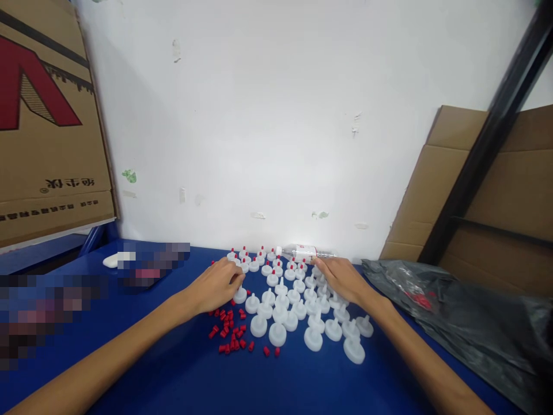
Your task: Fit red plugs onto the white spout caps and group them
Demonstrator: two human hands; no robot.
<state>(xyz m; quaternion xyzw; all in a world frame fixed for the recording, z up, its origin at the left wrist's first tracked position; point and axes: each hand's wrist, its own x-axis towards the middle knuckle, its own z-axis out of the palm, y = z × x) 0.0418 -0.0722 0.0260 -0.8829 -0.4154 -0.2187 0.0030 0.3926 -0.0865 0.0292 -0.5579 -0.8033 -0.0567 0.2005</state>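
Both hands are down on the blue table (181, 374), in among a crowd of little white caps (298, 308). Left hand (213, 288) rests at the left edge of the crowd with its fingers curled in; the fingertips touch a cap or sit just by one, but I cannot tell if they pinch anything. Right hand (341, 279) lies flatter on the caps at the back right, fingers loosely bent, and I cannot tell if it holds one either. Each cap stands on its wide round base with a thin spout poking up. Caps at the back already wear a tiny red tip, while the ones in front are bare. Loose red tips (231, 337) lie in a small heap just left of the front caps, near the left hand. Caps look light and hard, like stiff plastic, so they should not squash or break, but they may tip or slide if bumped. Holding one by its round base looks best. Red tips are very small and light, so they may roll off or slip; a pinch with thumb and one finger suits them. Behind the caps a clear bottle (305, 252) lies on its side by the wall, and a dark bag (466, 317) sits to the right
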